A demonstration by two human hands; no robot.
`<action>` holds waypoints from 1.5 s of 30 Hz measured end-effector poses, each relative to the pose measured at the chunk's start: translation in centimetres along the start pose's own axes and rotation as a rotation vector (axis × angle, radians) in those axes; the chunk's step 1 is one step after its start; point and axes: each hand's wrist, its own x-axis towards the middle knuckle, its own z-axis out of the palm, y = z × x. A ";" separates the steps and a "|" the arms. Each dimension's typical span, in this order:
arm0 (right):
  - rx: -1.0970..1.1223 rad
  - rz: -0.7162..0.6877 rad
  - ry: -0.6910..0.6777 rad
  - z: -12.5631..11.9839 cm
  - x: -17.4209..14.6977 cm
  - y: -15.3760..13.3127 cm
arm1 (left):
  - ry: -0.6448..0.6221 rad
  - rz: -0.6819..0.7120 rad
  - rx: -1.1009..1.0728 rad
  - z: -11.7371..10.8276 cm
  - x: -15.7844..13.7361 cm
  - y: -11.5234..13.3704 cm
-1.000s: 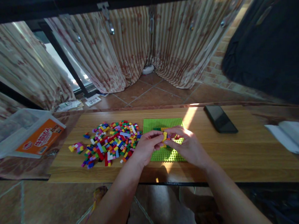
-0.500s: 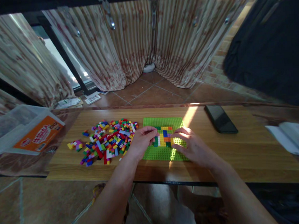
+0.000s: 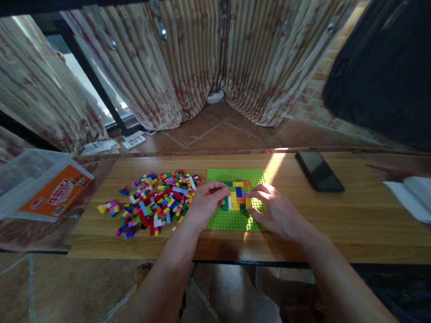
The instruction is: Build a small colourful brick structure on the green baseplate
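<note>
Now, built: small brick patch (image 3: 237,196) mid green baseplate (image 3: 237,221).
Left: loose brick pile (image 3: 156,204) beside it, unplaced.
Hands: left hand (image 3: 207,203), right hand (image 3: 273,209) pressing patch; grip unclear.

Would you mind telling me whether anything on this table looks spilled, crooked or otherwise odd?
Nothing stands out. The loose bricks lie in one heap on the table, the green baseplate sits square to its edge, and both hands rest at the small brick patch.

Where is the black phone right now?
The phone lies flat on the far right part of the wooden table, right of the green baseplate and clear of both hands.
</note>
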 end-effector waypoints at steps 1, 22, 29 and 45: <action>-0.004 0.003 -0.006 0.0 0.0 0.0 | 0.002 0.005 0.005 0.0 0.0 0.0; -0.093 0.004 -0.029 0.0 -0.2 -0.4 | -0.399 0.129 0.393 0.4 -0.8 -1.5; -0.050 0.019 -0.031 0.4 -0.2 -0.3 | -0.426 0.122 0.419 0.5 -1.1 -1.3; 0.084 0.387 -0.023 0.4 0.8 0.2 | -0.059 0.147 0.232 -1.7 -0.5 1.7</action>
